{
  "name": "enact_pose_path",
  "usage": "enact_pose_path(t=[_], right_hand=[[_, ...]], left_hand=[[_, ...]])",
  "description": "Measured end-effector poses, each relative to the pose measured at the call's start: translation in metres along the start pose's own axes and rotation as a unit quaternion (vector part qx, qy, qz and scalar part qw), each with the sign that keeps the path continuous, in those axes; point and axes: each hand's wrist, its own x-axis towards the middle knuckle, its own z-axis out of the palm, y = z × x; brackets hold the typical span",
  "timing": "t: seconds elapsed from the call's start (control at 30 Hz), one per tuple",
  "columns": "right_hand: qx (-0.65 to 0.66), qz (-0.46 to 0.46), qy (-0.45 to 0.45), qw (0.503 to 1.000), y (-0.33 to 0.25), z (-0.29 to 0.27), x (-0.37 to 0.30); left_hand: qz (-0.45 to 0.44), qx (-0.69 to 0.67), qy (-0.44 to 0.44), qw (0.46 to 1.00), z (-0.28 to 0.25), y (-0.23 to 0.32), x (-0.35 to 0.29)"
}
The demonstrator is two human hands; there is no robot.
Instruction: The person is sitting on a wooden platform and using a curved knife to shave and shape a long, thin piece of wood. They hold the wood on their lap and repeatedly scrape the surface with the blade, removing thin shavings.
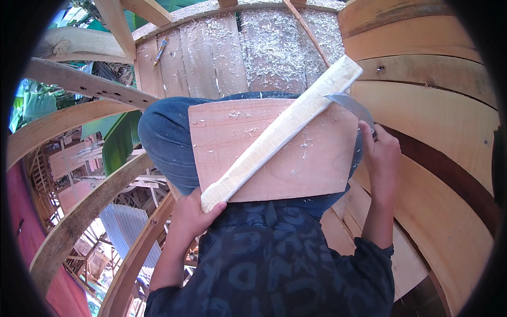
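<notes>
Wood bar (284, 133) juts past board (298, 166) edge; left hand (191, 212) clamps near end, right hand (381, 154) apparently grips knife (353, 106).

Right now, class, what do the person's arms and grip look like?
Dark fabric short sleeves, from a shirt with grey letter-shaped print, end near the elbows. Forearms are bare; left grip and right grip are ungloved; no wristband shows.
</notes>
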Motion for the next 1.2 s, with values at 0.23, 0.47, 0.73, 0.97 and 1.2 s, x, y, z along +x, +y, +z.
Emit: enact_pose_path(t=[0.23,0.47,0.73,0.97,1.2], right_hand=[[-0.004,-0.157,-0.038,0.987,-0.029,0.031,-0.028],[-0.013,-0.158,-0.012,0.987,-0.026,0.032,-0.022],[-0.029,-0.138,-0.003,0.990,-0.022,0.033,-0.026],[-0.028,-0.128,-0.003,0.991,-0.023,0.032,-0.028],[-0.048,-0.121,-0.033,0.991,-0.025,0.025,-0.030]], left_hand=[[0.019,-0.009,0.012,1.000,-0.001,0.001,0.000],[0.017,0.025,0.006,1.000,-0.001,0.000,0.003],[0.019,0.021,0.018,0.999,0.001,-0.002,0.002],[-0.004,0.017,-0.004,1.000,-0.002,-0.001,-0.001],[-0.026,0.011,-0.021,0.999,-0.005,0.002,-0.005]])
